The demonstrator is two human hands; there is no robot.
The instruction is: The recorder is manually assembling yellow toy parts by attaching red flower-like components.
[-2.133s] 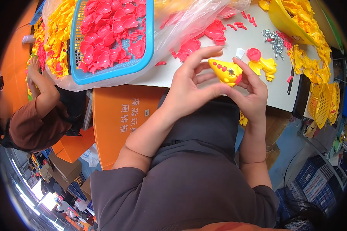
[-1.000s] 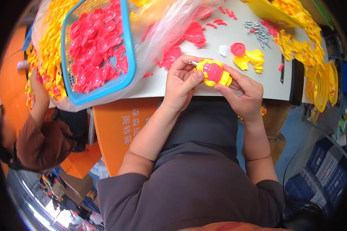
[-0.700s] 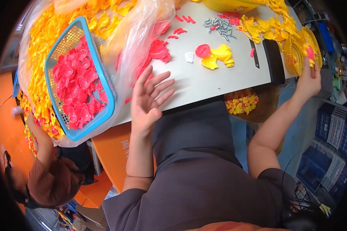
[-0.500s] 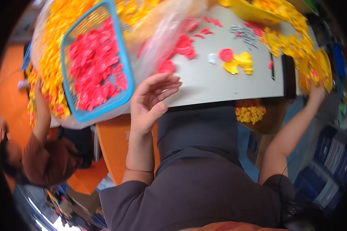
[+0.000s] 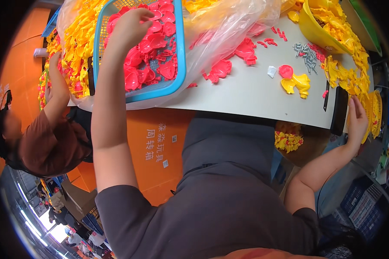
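Observation:
My left hand (image 5: 132,29) reaches over a blue plastic basket (image 5: 180,64) of shiny pink plastic parts (image 5: 153,42). Its fingers are loosely bent and apart, with nothing visible in them. At the table's right end, my right hand (image 5: 357,123) points its fingers upward beside a yellow basket (image 5: 376,114); they look loosely stretched and empty. On the white tabletop (image 5: 246,93) lie a yellow part (image 5: 299,85) touching a round pink piece (image 5: 285,71), a small white piece (image 5: 272,71) and a heap of metal screws (image 5: 306,57).
A clear plastic bag (image 5: 216,36) lies right of the blue basket. Yellow parts heap at far left and around a yellow bowl (image 5: 308,26). Another person (image 5: 56,138) works on the left. An orange box (image 5: 160,155) and a box of yellow and pink parts (image 5: 288,138) sit below the table.
My left hand has moved left and away, from the table's front edge to over the blue basket. My right hand has drawn back from the yellow basket. The view has shifted.

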